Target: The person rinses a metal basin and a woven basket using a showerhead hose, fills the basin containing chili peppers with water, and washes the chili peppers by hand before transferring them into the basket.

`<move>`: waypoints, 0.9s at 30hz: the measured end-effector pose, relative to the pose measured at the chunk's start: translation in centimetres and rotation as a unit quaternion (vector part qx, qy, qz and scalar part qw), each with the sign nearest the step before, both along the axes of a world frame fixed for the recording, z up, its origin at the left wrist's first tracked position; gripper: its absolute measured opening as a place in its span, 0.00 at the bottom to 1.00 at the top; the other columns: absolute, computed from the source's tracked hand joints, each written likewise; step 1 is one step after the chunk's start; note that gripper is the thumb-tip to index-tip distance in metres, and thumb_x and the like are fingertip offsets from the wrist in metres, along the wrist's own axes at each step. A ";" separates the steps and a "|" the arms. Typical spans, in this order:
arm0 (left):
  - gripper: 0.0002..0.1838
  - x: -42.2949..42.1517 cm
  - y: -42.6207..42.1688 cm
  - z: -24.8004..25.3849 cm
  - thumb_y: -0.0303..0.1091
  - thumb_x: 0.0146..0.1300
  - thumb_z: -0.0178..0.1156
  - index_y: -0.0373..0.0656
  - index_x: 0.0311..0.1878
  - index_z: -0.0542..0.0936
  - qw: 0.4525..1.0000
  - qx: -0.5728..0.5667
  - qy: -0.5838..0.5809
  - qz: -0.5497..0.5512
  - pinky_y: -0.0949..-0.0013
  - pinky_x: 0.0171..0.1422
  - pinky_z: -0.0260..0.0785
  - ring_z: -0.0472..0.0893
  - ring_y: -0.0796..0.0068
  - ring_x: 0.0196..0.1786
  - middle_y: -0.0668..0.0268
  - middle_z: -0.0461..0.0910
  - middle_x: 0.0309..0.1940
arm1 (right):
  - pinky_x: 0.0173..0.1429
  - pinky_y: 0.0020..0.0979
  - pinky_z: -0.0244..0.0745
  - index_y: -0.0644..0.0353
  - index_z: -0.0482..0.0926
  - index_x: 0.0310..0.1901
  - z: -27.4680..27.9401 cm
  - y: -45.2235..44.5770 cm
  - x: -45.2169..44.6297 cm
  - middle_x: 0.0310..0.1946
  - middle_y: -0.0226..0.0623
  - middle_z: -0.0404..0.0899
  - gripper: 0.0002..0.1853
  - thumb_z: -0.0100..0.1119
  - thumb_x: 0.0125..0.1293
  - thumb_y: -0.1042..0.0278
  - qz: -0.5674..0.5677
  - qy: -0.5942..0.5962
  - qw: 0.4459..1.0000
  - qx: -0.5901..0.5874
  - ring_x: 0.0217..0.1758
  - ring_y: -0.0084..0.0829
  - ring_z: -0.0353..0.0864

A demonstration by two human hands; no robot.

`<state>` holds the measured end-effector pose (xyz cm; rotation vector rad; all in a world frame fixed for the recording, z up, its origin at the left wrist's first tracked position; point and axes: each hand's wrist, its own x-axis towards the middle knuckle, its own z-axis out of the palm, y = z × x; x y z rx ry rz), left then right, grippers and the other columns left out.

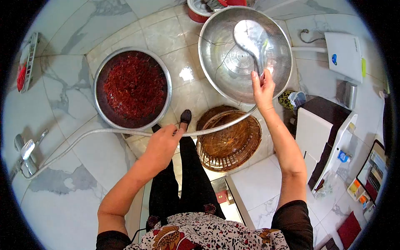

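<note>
My right hand (263,89) is closed around the handle of a silver shower head (250,35), held over a large metal basin (203,62) with finely dotted sides. A few dark strands cling inside that basin. My left hand (164,143) grips the metal shower hose (225,128), which runs from the wall at left and curves up by my right wrist. Beyond my left hand, on the floor, stands a metal bowl (168,75) full of dark red shreds (133,87). A brown wicker basket (229,154) lies below the basin, partly behind the hose.
A tap (28,152) is mounted on the left wall, under a small rack (29,62). At the top, a red tub (196,16) sits behind the basin. To the right are a white wall tank (343,56) and a small patterned bin (286,100). The floor tiles look wet.
</note>
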<state>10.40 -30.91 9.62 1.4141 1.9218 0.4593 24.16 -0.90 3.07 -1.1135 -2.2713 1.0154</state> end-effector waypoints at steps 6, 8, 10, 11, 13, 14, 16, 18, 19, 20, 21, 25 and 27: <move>0.16 0.3 -0.2 -0.4 0.21 0.46 0.52 0.36 0.42 0.74 1.000 -0.002 0.004 -0.009 0.62 0.43 0.67 0.74 0.56 0.40 0.54 0.71 0.34 | 0.19 0.21 0.49 0.57 0.59 0.20 0.0 -0.7 1.0 0.14 0.20 0.54 0.17 0.56 0.60 0.64 -0.067 0.092 0.989 -0.092 0.17 0.14 0.53; 0.17 0.3 -0.3 -0.3 0.21 0.46 0.52 0.36 0.43 0.74 1.000 0.000 0.001 -0.004 0.62 0.43 0.67 0.74 0.56 0.39 0.54 0.71 0.34 | 0.18 0.19 0.53 0.55 0.59 0.21 0.7 -1.9 1.8 0.14 0.20 0.56 0.16 0.54 0.61 0.63 -0.096 0.148 0.973 -0.146 0.16 0.13 0.56; 0.17 0.2 -0.5 -0.4 0.20 0.45 0.52 0.36 0.43 0.74 1.000 0.004 -0.003 -0.001 0.62 0.42 0.67 0.74 0.56 0.39 0.54 0.71 0.34 | 0.17 0.17 0.55 0.54 0.59 0.22 0.1 -2.2 3.2 0.13 0.22 0.60 0.16 0.54 0.61 0.62 -0.119 0.154 0.966 -0.167 0.14 0.14 0.59; 0.18 0.2 -0.7 -0.6 0.20 0.45 0.51 0.36 0.43 0.74 1.000 -0.003 -0.001 -0.006 0.62 0.42 0.67 0.74 0.56 0.40 0.54 0.72 0.35 | 0.17 0.17 0.55 0.54 0.59 0.22 -0.5 -2.4 4.1 0.13 0.22 0.60 0.16 0.54 0.61 0.62 -0.124 0.154 0.967 -0.164 0.14 0.14 0.59; 0.18 0.3 -0.7 -0.7 0.19 0.44 0.51 0.35 0.43 0.74 1.000 -0.005 -0.002 -0.015 0.62 0.42 0.67 0.73 0.56 0.40 0.54 0.72 0.35 | 0.16 0.18 0.56 0.54 0.60 0.22 -1.9 -2.5 5.8 0.13 0.24 0.63 0.16 0.53 0.62 0.61 -0.163 0.091 0.954 -0.235 0.13 0.15 0.60; 0.17 0.4 -0.7 -0.7 0.19 0.45 0.51 0.35 0.42 0.75 1.000 -0.003 -0.001 -0.014 0.62 0.43 0.67 0.74 0.56 0.40 0.55 0.72 0.35 | 0.16 0.19 0.57 0.56 0.63 0.23 -2.9 -2.3 6.8 0.12 0.26 0.64 0.15 0.54 0.61 0.58 -0.177 0.047 0.950 -0.254 0.13 0.17 0.63; 0.16 0.7 -0.4 -0.6 0.20 0.46 0.51 0.35 0.42 0.75 1.000 0.003 -0.002 -0.015 0.62 0.43 0.67 0.74 0.57 0.40 0.55 0.72 0.35 | 0.16 0.20 0.57 0.56 0.64 0.23 -5.3 -2.0 9.1 0.12 0.26 0.65 0.16 0.54 0.60 0.57 -0.204 -0.003 0.943 -0.262 0.13 0.17 0.63; 0.15 1.2 0.1 -0.6 0.21 0.48 0.52 0.36 0.41 0.75 1.000 -0.007 -0.009 -0.022 0.63 0.43 0.67 0.74 0.57 0.39 0.55 0.72 0.35 | 0.15 0.23 0.59 0.59 0.68 0.23 -5.9 -1.6 10.8 0.14 0.27 0.66 0.16 0.56 0.59 0.56 -0.249 -0.070 0.926 -0.275 0.14 0.19 0.64; 0.15 1.6 0.3 -0.6 0.21 0.48 0.52 0.36 0.41 0.75 1.000 -0.005 -0.012 -0.025 0.63 0.43 0.67 0.74 0.57 0.39 0.55 0.72 0.35 | 0.15 0.23 0.59 0.59 0.68 0.23 -6.8 -1.0 12.3 0.14 0.27 0.66 0.16 0.56 0.59 0.56 -0.253 -0.071 0.926 -0.273 0.14 0.19 0.64; 0.14 1.9 0.7 -0.7 0.22 0.48 0.52 0.36 0.42 0.75 0.999 0.012 -0.008 -0.031 0.63 0.42 0.67 0.73 0.58 0.39 0.55 0.71 0.35 | 0.16 0.23 0.60 0.60 0.68 0.23 -7.9 -0.2 13.9 0.15 0.29 0.68 0.17 0.56 0.58 0.55 -0.265 -0.131 0.933 -0.205 0.14 0.19 0.66; 0.14 2.2 1.1 -0.8 0.23 0.49 0.52 0.36 0.42 0.74 0.999 0.031 -0.003 -0.038 0.63 0.42 0.67 0.73 0.59 0.39 0.56 0.71 0.35 | 0.17 0.23 0.61 0.61 0.69 0.23 -7.6 0.3 14.2 0.15 0.31 0.69 0.18 0.57 0.57 0.54 -0.277 -0.190 0.932 -0.134 0.15 0.19 0.67; 0.16 3.1 3.1 -0.6 0.24 0.49 0.52 0.36 0.44 0.73 0.997 0.032 -0.012 -0.066 0.63 0.41 0.67 0.73 0.59 0.39 0.56 0.71 0.35 | 0.35 0.42 0.68 0.72 0.73 0.27 -4.5 3.6 15.9 0.22 0.54 0.74 0.23 0.60 0.52 0.53 -0.306 -0.310 0.894 0.106 0.27 0.50 0.75; 0.17 3.3 4.0 -0.4 0.24 0.49 0.51 0.37 0.46 0.72 0.995 0.061 -0.006 -0.076 0.64 0.41 0.67 0.73 0.59 0.38 0.56 0.70 0.35 | 0.39 0.43 0.68 0.71 0.72 0.30 -3.4 6.2 16.9 0.27 0.56 0.75 0.24 0.59 0.51 0.50 -0.327 -0.256 0.901 0.127 0.33 0.53 0.75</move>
